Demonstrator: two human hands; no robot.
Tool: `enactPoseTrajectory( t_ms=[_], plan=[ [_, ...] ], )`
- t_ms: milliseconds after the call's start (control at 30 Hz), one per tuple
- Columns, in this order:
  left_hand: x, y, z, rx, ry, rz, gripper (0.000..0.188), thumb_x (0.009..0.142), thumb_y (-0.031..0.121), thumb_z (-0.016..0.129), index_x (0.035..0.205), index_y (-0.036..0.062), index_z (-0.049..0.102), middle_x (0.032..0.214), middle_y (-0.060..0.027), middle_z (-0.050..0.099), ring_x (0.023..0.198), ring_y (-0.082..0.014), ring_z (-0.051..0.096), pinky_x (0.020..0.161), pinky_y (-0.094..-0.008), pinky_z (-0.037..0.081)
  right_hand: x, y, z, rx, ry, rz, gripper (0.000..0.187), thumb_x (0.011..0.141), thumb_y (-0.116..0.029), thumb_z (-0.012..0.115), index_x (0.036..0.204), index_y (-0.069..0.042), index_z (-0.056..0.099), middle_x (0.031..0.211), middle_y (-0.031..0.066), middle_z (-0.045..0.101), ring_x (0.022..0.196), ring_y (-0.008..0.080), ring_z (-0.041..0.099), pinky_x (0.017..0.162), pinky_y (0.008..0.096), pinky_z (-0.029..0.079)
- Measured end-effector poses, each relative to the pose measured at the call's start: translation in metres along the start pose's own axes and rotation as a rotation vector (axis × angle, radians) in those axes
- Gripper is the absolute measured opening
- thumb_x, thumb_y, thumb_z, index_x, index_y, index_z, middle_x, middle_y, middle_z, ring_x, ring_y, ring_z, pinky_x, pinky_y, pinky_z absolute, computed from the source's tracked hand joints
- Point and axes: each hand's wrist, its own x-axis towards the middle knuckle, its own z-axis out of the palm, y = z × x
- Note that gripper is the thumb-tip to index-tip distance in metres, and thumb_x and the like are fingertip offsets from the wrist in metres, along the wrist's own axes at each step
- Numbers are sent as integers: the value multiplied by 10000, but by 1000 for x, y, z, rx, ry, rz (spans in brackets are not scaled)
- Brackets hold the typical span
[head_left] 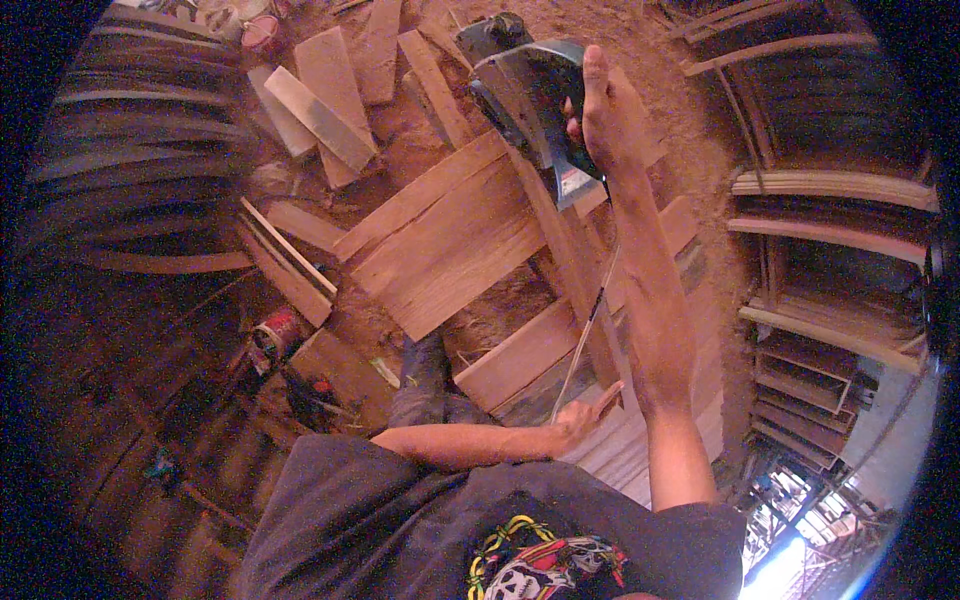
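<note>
At the far end of a long narrow board point(552, 215), my right hand point(612, 115) is closed around the handle of a dark corded power tool point(535, 100). The tool rests along the board, its exact kind unclear. Its cord point(585, 345) runs back toward my body and passes behind or into my left hand. My left hand point(577, 424) is by the near end of the board, fingers mostly curled and one stretched toward the wood. What its fingers hold is hidden. Left of the narrow board lies a wide wooden plank point(450, 240).
Loose wood offcuts point(325, 120) lie on the sawdust-covered ground ahead. A red tin point(272, 335) stands at the left, with a small red-and-dark object point(320, 390) near it. Stacked timber point(150, 130) lines the left; curved wooden pieces point(835, 188) are stacked at the right.
</note>
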Motion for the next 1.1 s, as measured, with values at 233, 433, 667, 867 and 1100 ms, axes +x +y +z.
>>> enactPoseTrajectory(
  t_ms=[233,433,667,867,1100],
  plan=[
    [3,-3,18,338,-104,67,774,926,213,482,1587,194,80,1388,-90,570,419,-194,590,369,-360,484,-83,-19,-45,-395,-56,-152,333,988,-258,437,1184,-47,604,1170,139,593,1081,311,540,916,428,419],
    [1,9,-14,314,-89,50,906,929,175,517,1554,130,-137,852,-160,674,555,-268,678,468,-412,549,-175,-27,-88,-741,-191,-324,332,985,-229,444,1215,-48,602,1214,151,594,1129,331,542,953,444,419],
    [-11,1,2,467,88,155,855,898,131,536,1576,89,16,1106,-230,680,568,-229,676,472,-401,538,-207,-50,-90,-738,-232,-304,346,981,-197,449,1258,-50,596,1281,162,585,1205,352,528,1012,463,404],
    [-30,9,-25,346,35,499,655,877,190,565,1486,88,348,1022,-165,685,679,-281,689,543,-403,546,-194,-38,-87,-331,-180,-45,385,1004,-373,403,1117,-65,604,975,75,549,857,221,485,736,358,387],
    [-102,8,-172,-349,4,517,325,776,145,640,1087,57,673,863,-170,664,771,-327,677,685,-447,541,-303,33,-201,352,76,335,550,1024,-550,370,934,-63,608,647,-6,532,481,90,470,431,253,393]
  ],
)
